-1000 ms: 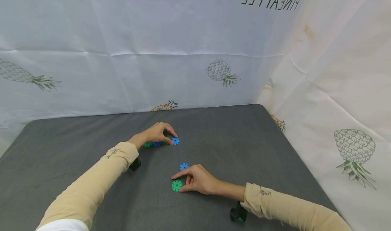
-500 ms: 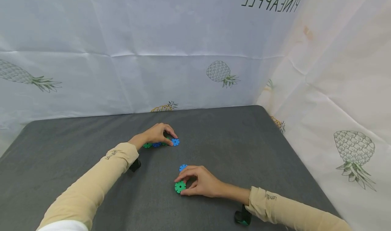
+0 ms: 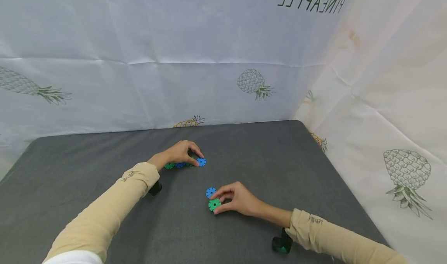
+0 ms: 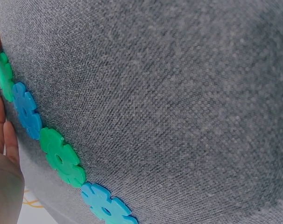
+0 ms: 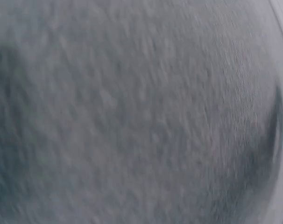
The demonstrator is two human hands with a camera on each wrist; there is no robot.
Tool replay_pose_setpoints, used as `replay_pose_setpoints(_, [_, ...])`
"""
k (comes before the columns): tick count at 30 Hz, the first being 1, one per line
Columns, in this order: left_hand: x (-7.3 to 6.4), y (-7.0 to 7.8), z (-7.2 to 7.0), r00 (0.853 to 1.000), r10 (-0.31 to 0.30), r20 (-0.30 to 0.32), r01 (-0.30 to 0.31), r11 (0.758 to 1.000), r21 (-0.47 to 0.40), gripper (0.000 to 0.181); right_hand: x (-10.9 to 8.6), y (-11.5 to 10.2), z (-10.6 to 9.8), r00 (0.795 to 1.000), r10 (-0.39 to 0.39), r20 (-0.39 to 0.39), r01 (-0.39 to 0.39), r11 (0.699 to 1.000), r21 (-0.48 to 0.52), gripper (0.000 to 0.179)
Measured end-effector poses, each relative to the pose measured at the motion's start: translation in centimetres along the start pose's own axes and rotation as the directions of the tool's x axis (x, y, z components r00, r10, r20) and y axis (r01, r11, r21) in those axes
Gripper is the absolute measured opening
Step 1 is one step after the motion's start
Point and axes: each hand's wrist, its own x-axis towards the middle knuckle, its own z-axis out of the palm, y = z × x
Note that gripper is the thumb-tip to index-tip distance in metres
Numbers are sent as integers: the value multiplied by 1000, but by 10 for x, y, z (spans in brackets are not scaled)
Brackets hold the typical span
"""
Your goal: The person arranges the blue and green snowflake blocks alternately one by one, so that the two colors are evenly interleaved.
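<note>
At the far middle of the table in the head view, my left hand [image 3: 179, 151] pinches a blue notched plastic building disc [image 3: 201, 162] between thumb and fingertip. That disc ends a row of alternating discs, partly behind the hand; the left wrist view shows a green disc [image 4: 69, 164] and a blue disc [image 4: 97, 198] lying flat in it. Nearer the body, my right hand [image 3: 242, 202] holds a green building disc [image 3: 214, 206] by its edge between thumb and index finger. Just behind it lies a single blue disc [image 3: 210, 192], its edge close to the fingertips.
The dark grey cloth-covered table [image 3: 265, 155] stretches around both hands. A white pineapple-print curtain [image 3: 195, 81] hangs along its back and right side. Black wrist cameras [image 3: 282, 244] hang below the sleeves, near the tabletop.
My right hand has moved right and slightly away from the body with the green disc, bringing it nearer the single blue disc. The left hand stays at the row.
</note>
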Motion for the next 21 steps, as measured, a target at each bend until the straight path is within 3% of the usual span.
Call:
replay_pose_setpoints(12, [0,1,-1,1000,-20,3,20,1000,-2,24,12,8,-32,997,-47,-66,48,999,18,24])
replay_pose_setpoints(21, [1,-2,-1,1000,-31,2,31,999,12,24,26,8,-54,996,-24,-85,27,999,29,25])
